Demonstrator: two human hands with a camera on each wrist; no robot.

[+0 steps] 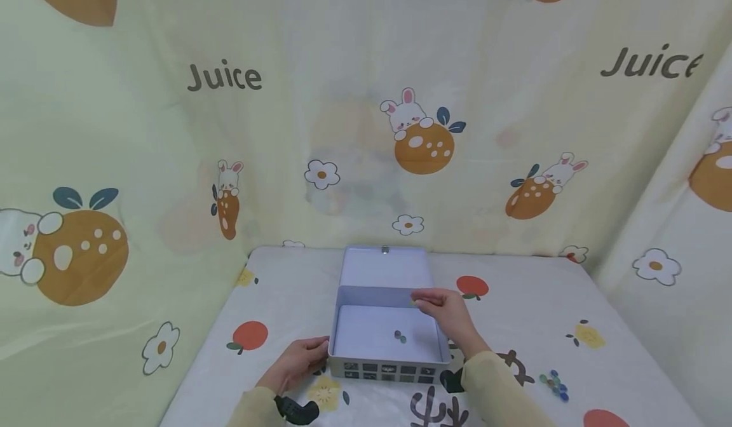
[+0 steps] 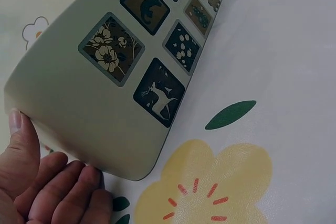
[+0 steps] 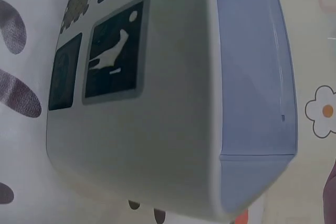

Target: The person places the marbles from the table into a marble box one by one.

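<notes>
An open tin box (image 1: 389,368) with a pale inside stands in the middle of the table, its lid (image 1: 386,267) raised at the back. Two small glassy marbles (image 1: 400,337) lie on its floor. My left hand (image 1: 298,358) rests against the box's left wall; in the left wrist view its thumb (image 2: 20,142) touches near the rim, with loosely bent fingers (image 2: 65,195) lower down. Over the box's right side, my right hand (image 1: 448,316) pinches a small yellow-green marble (image 1: 413,302), mostly covered by the fingertips. The right wrist view shows mainly the box's outer wall (image 3: 173,108).
Several blue and green marbles (image 1: 555,386) sit in a cluster on the table, right of my right sleeve (image 1: 503,392). A printed cloth (image 1: 274,287) with fruit and flowers covers the table. Printed curtains (image 1: 320,122) hang behind and at both sides.
</notes>
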